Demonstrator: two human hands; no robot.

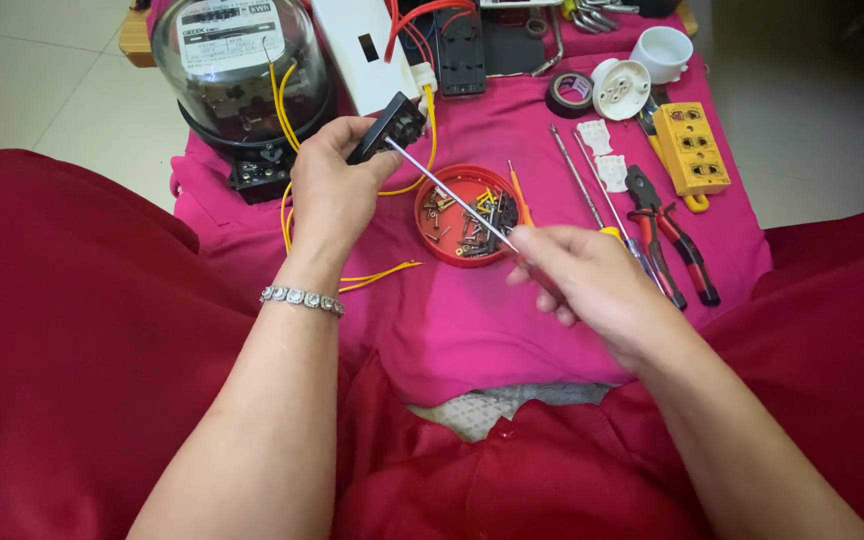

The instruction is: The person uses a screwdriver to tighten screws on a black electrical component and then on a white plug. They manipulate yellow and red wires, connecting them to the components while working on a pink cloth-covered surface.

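Head view, looking down over a pink cloth (512, 330); left hand (330, 190) at about 11 o'clock of centre, fingers wrapped round a small black block (389, 127), its underside hidden in the palm; right hand (592, 280) at 4 o'clock of the block, fingertips pinched on a screwdriver (452, 195), handle swallowed by the fist, thin shaft running up toward 10 o'clock with the tip at the block's face, exact seat of the tip too small to tell; beneath the shaft a red round lid (432, 235) of screws and small metal bits, not sortable one from another; at 12 o'clock of the left hand a glass-domed meter (237, 70), top cut by the frame edge, yellow wires (382, 272) trailing from it and passing behind the wrist; at 3 o'clock of the right hand red-handled pliers (667, 235), partly covered by the fingers; farther up a yellow socket block (690, 148); a roll of black tape (570, 93) near 1 o'clock.
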